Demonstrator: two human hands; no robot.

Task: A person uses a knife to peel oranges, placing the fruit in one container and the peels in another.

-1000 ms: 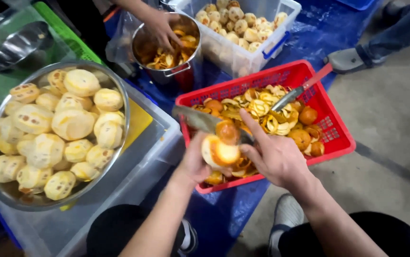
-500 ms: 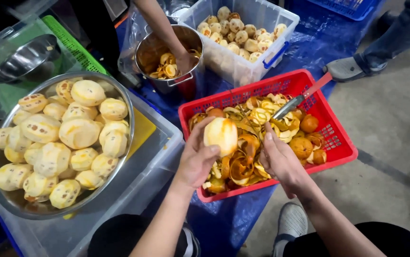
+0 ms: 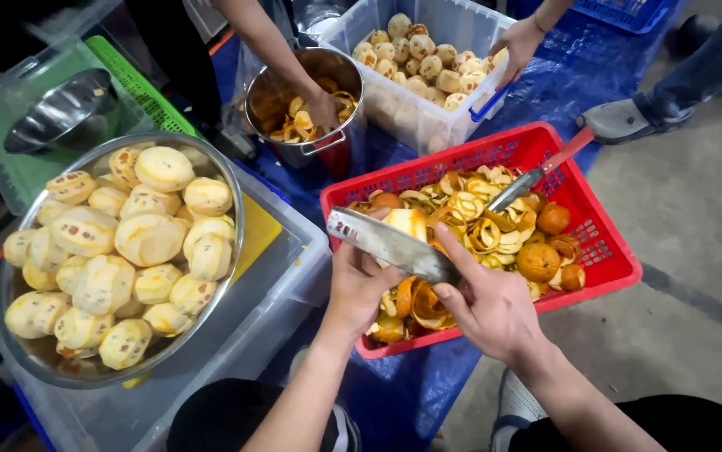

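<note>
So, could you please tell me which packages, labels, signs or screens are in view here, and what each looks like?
No labels, signs or screens show. Only containers:
Red basket: right of centre, rectangular, slotted plastic, holding orange peels.
Clear tub: top centre, rectangular, blue handle, holding peeled fruit.
Clear bin: lower left, under a round metal bowl.
Green crate: upper left, slotted.

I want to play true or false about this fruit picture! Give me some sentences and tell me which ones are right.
1. The right hand holds a knife. True.
2. The left hand holds a partly peeled fruit. True.
3. The basket with the peels is green. False: it is red.
4. The big bowl of peeled fruits is empty. False: it is piled full.
5. Another person's hand reaches into the metal pot. True.
</note>
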